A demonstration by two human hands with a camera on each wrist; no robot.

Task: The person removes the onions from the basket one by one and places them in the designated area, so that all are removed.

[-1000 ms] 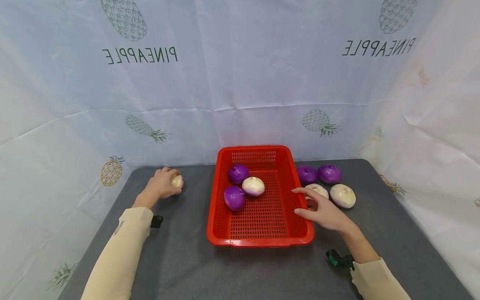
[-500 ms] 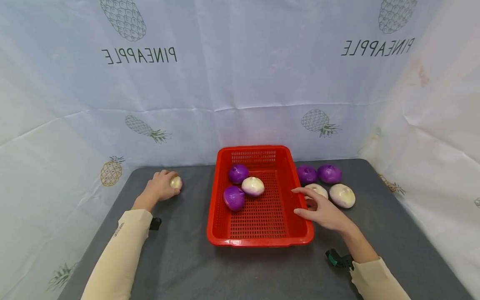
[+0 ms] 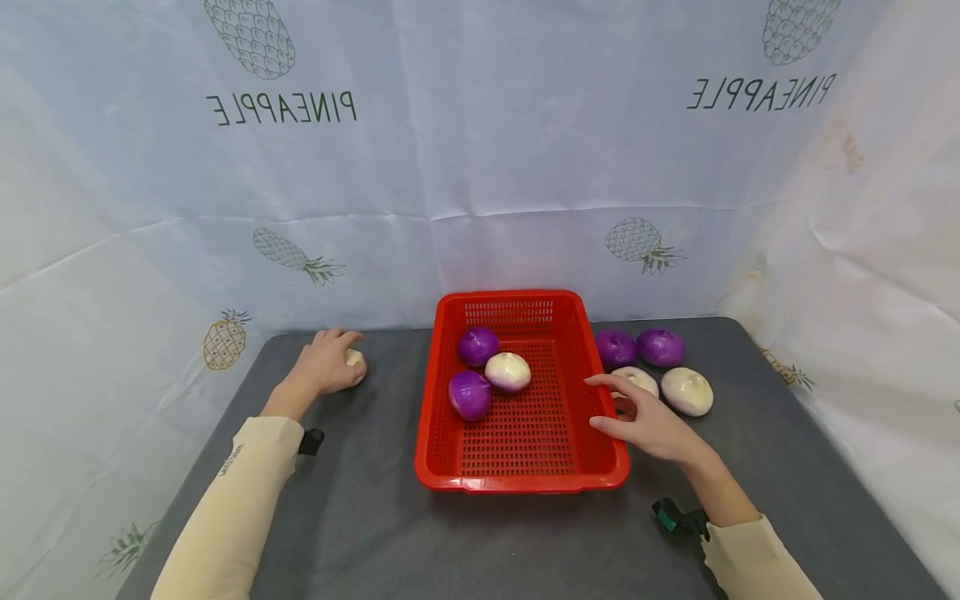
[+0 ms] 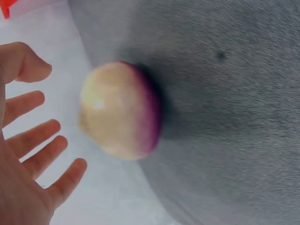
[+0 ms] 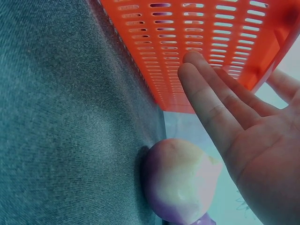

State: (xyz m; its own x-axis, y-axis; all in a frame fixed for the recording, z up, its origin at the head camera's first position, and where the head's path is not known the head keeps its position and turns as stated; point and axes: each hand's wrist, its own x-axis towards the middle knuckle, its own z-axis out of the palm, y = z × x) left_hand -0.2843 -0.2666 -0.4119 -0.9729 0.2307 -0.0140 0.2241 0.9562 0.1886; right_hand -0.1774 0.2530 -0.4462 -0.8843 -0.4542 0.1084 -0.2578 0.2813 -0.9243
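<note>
My left hand (image 3: 330, 362) is over a turnip (image 3: 354, 357) at the table's far left, partly hidden by the hand in the head view. In the left wrist view the fingers (image 4: 40, 157) are spread, with a gap between them and the turnip (image 4: 119, 110), white with a purple side. At the right wall of the red basket (image 3: 521, 483), my right hand (image 3: 643, 417) straddles the rim. Thumb and forefinger reach inside, while the other fingers (image 5: 211, 103) lie along the outer wall. Inside the basket are two purple bulbs (image 3: 470, 395) and one white turnip (image 3: 508, 372).
Right of the basket stand two purple bulbs (image 3: 661, 347) and two white turnips (image 3: 687, 392), one partly behind the right hand. A grey cloth (image 3: 360, 517) covers the table. Hanging white sheeting (image 3: 480, 167) printed with pineapples encloses the back and sides.
The left hand has shifted slightly around the turnip, which shows less between thumb and fingers. The right hand and basket stay where they were.
</note>
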